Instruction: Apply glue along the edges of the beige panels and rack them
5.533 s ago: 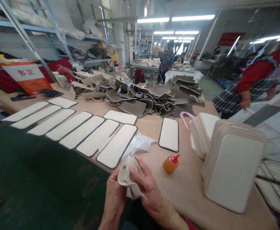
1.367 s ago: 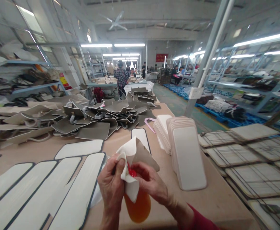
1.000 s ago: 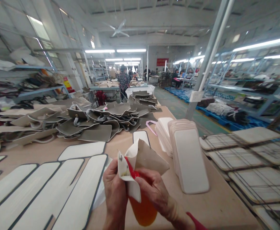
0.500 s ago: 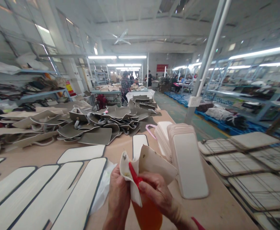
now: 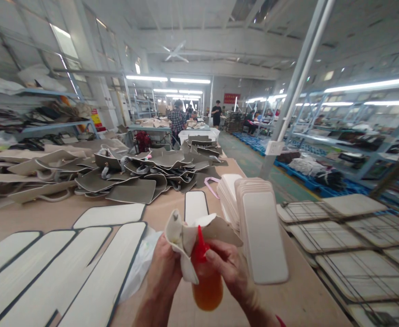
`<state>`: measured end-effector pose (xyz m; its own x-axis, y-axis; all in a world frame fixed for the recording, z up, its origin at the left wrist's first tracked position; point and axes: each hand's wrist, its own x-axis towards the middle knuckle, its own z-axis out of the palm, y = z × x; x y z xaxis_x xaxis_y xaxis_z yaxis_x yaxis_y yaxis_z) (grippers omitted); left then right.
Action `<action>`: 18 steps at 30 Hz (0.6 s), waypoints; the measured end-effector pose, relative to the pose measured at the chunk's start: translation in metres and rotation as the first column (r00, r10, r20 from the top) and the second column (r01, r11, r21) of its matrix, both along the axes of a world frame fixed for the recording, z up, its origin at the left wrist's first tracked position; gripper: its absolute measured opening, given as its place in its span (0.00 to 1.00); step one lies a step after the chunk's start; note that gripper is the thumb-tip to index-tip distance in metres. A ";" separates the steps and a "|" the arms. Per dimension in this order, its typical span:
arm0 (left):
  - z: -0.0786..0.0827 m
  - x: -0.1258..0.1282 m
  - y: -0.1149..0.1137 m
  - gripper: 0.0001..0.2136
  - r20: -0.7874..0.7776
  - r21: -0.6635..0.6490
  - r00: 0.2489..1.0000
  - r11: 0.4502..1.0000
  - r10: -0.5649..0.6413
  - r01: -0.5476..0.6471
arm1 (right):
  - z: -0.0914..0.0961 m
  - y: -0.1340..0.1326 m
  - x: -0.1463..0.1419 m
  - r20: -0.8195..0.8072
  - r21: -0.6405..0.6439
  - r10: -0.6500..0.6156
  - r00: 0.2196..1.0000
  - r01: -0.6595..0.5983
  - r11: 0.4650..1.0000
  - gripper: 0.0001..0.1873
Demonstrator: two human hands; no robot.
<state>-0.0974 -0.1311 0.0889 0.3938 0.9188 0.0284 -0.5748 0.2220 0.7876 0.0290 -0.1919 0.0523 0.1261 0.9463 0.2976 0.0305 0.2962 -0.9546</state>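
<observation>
My left hand (image 5: 167, 263) is closed on a pale, bent leather-like piece (image 5: 182, 240), whose far flap fans out to the right behind the bottle. My right hand (image 5: 228, 268) grips a squeeze bottle (image 5: 208, 286) near its neck. The bottle has a red pointed nozzle and orange-brown liquid inside; its tip points up, just right of the piece's folded edge. Behind the hands, a small white panel with a dark border (image 5: 196, 203) lies on the table. To the right, a stack of pale rounded panels (image 5: 264, 231) leans over.
Several long white panels with dark edges (image 5: 93, 272) cover the table's left side. Farther back is a heap of grey bag pieces (image 5: 138, 181). A wire rack with panels (image 5: 349, 245) stands at right, beside a metal post (image 5: 288, 91). People (image 5: 178, 120) are in the background.
The bottle has swung upright and its nozzle has come away from the folded piece, now pointing up. The pale piece has tilted and shifted slightly left.
</observation>
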 end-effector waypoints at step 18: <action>-0.019 -0.010 0.014 0.22 -0.053 -0.072 0.964 0.962 0.260 -0.264 | 0.009 0.008 0.003 -0.023 -0.023 0.003 1.000 -0.003 1.000 0.17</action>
<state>-0.1075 -0.1167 0.0695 0.1381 0.9887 -0.0585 -0.5875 0.1293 0.7988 0.0318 -0.1836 0.0612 0.1296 0.9533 0.2727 0.0076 0.2740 -0.9617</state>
